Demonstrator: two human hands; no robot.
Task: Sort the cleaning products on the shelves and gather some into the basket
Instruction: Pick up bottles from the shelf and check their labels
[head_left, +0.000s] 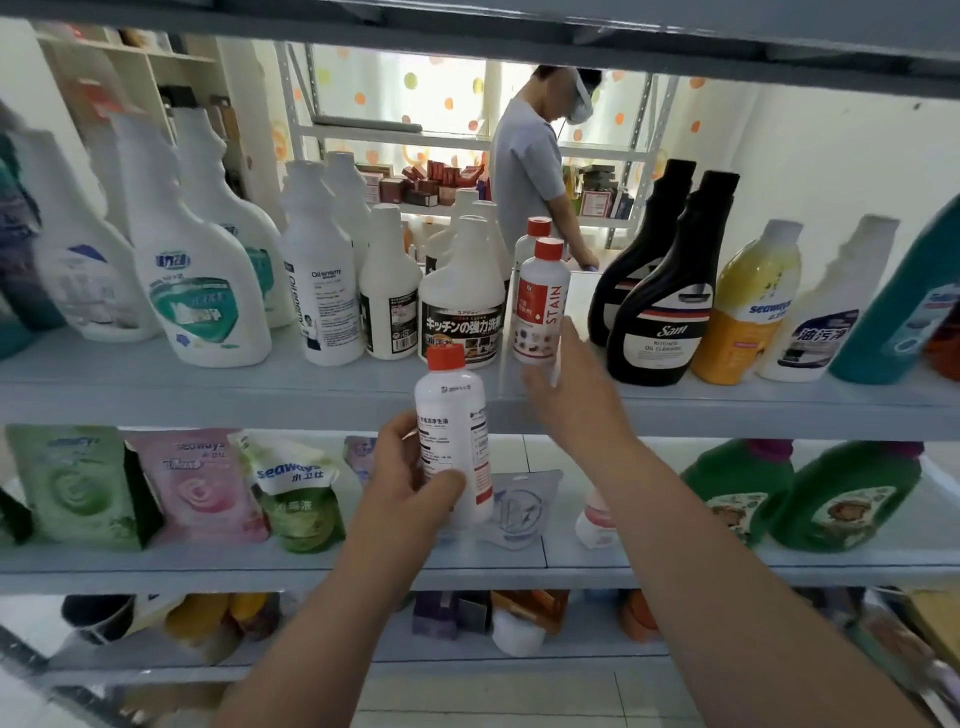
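Observation:
My left hand (415, 483) grips a small white bottle with a red cap (454, 421), held upright in front of the shelf edge. My right hand (566, 374) reaches to the upper shelf (208, 384), its fingers curled round the base of a second red-capped stain-remover bottle (540, 306) that stands there. A third red-capped bottle (535, 234) stands just behind it. No basket is in view.
White spray bottles (208, 291) fill the upper shelf's left and middle; black Sam bottles (665, 312), a yellow bottle (748, 306) and a teal jug (904, 306) stand right. Refill pouches (197, 483) and green jugs (852, 499) line the lower shelf. A person (535, 161) stands behind the rack.

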